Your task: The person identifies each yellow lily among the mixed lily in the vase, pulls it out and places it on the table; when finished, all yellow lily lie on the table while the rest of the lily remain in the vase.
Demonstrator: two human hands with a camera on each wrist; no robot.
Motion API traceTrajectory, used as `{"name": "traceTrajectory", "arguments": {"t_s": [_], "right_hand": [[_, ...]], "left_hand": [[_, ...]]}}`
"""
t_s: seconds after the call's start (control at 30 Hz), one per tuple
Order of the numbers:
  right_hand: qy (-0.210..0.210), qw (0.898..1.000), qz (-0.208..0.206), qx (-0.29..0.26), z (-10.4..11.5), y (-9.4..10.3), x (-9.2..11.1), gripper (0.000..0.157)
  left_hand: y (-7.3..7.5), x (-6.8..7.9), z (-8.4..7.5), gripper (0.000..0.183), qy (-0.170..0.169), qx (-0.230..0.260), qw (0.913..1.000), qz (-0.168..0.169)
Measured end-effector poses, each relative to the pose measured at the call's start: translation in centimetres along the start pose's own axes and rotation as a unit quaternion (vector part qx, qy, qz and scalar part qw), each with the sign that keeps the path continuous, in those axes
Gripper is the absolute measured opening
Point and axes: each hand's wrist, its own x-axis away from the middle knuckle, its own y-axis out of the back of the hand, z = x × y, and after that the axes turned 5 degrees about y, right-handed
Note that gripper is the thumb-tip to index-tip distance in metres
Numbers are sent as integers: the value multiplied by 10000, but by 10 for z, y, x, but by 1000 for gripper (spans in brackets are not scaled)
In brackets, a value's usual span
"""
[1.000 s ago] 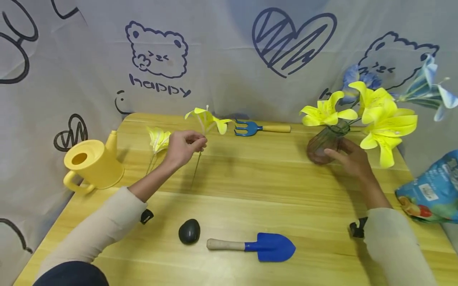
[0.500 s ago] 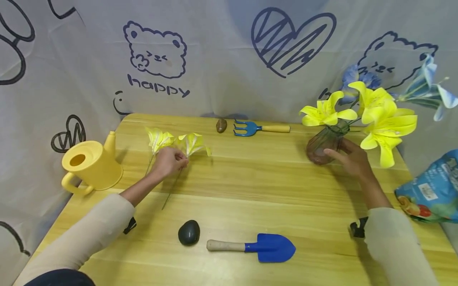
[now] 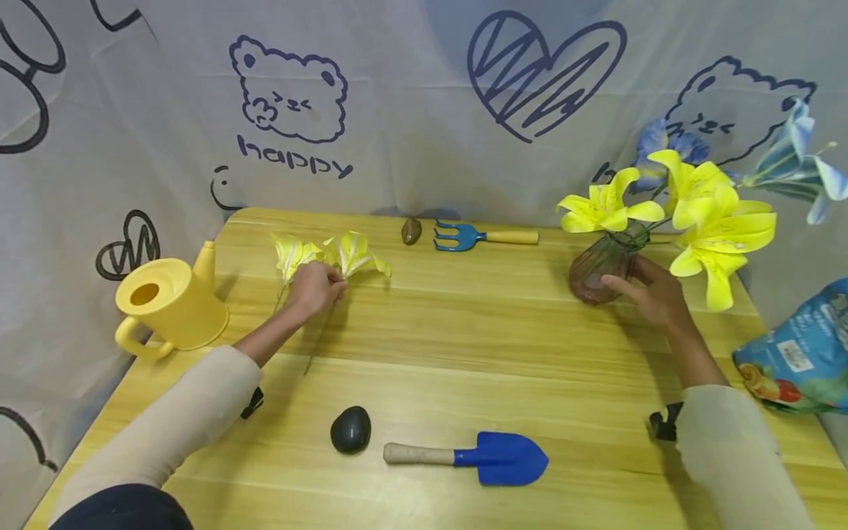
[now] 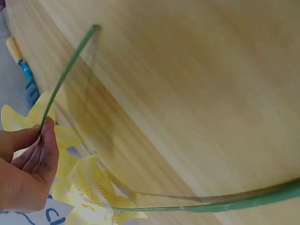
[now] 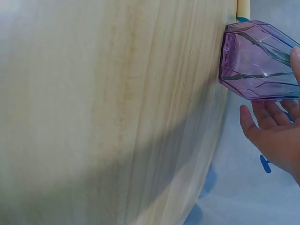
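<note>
My left hand (image 3: pixel 314 288) pinches the thin green stem of a yellow artificial lily (image 3: pixel 354 255) between thumb and fingers. In the left wrist view the stem (image 4: pixel 70 63) points away from the fingertips, over the table. Just left of this hand lies a second yellow lily (image 3: pixel 288 254), its stem along the wood. At the right, my right hand (image 3: pixel 656 298) grips a faceted, purple-tinted glass vase (image 3: pixel 589 276), thumb on the near side. Several yellow lilies (image 3: pixel 718 235) and blue flowers (image 3: pixel 788 165) stand in it. The right wrist view shows stems inside the clear vase (image 5: pixel 258 61).
A yellow watering can (image 3: pixel 175 305) stands at the left edge. Along the back are a brown stone (image 3: pixel 411 232) and a small blue hand fork (image 3: pixel 464 237). In front lie a black stone (image 3: pixel 351 429) and a blue trowel (image 3: pixel 506 458). A blue bag (image 3: pixel 795 353) is far right.
The left hand has carried its lily leftward and lower, close to the second lily, then slightly up. The brown stone behind it has come into view. The right hand and vase keep their place.
</note>
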Motion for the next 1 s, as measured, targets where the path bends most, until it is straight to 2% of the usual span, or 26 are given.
{"name": "traceTrajectory", "arguments": {"t_s": [0.1,0.17,0.23,0.3,0.37,0.43,0.5,0.57,0.6,0.67,0.77,0.83,0.87,0.9,0.97,1.0], "right_hand": [[55,10000,-38,-30,-8,-1,-1,59],[100,9999,-85,-6,-4,1,1,58],[78,9999,-81,-26,9,6,7,58],[-60,9999,-32,-145,29,11,15,60],[-117,9995,117,-260,47,15,22,63],[-178,9991,190,-347,57,17,24,64],[-132,9994,155,-264,49,16,21,64],[-59,9999,38,-88,32,13,14,61],[-62,10000,-18,-21,25,12,11,60],[-69,9999,-73,44,16,12,9,60],[-151,9997,64,-193,28,15,13,61],[-206,9990,174,-357,41,18,16,64],[-240,9988,192,-394,43,17,17,65],[-247,9987,197,-403,43,17,16,65],[-230,9993,115,-285,30,12,11,64],[-167,9997,81,-172,22,10,7,65]], "left_hand": [[3,3,0,15,-5,-88,9999,75],[6,6,-1,16,-30,-227,9996,141],[8,9,-4,20,-80,-472,9988,108],[12,14,-12,29,-170,-943,9954,2],[18,21,-29,37,-340,-1403,9893,-205],[25,26,-55,38,-543,-1559,9858,-292],[29,26,-86,29,-895,-1240,9879,-254],[27,17,-116,25,-1213,-514,9913,-54],[23,10,-130,26,-1284,-100,9916,118],[7,-6,-155,29,-1422,714,9861,470],[-28,-29,-190,29,-1330,1752,9710,939],[-54,-41,-211,27,-1094,2245,9613,1161],[-68,-45,-220,26,-898,2417,9584,1220],[-82,-47,-230,25,-564,2691,9527,1294],[-109,-52,-249,22,262,3282,9350,1314],[-121,-53,-259,21,722,3620,9209,1249]]}}
